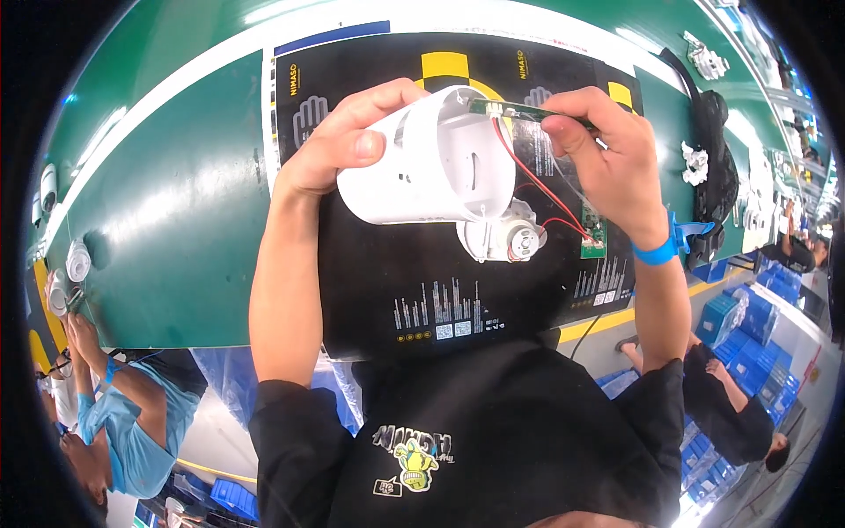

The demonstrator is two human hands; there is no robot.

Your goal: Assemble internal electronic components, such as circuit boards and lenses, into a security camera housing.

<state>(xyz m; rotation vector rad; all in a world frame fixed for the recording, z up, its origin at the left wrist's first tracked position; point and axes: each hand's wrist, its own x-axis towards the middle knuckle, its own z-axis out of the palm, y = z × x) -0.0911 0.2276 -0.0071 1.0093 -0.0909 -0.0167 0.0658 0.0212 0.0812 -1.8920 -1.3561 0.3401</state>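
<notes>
My left hand point(339, 141) is wrapped round a white, cup-shaped plastic housing point(396, 172), which lies tilted with its open end to the right. Between the thumb and fingers of my right hand point(612, 154) is the edge of a thin green circuit board point(526, 113). The board's other end reaches the housing's upper rim; whether it sits in a slot I cannot tell. Red wires point(539, 176) run from a white connector on it down to the right. Below the opening rests a white part with a round, motor-like piece point(521, 239). Beside it lies a second green circuit board point(593, 239).
A printed black mat point(387, 273) covers the green table point(176, 211) under my hands. Black cloth-like material point(717, 167), crumpled white pieces point(694, 165) and a white assembly point(706, 57) lie to the right. At the left, a co-worker's hands point(81, 330) hold a white part.
</notes>
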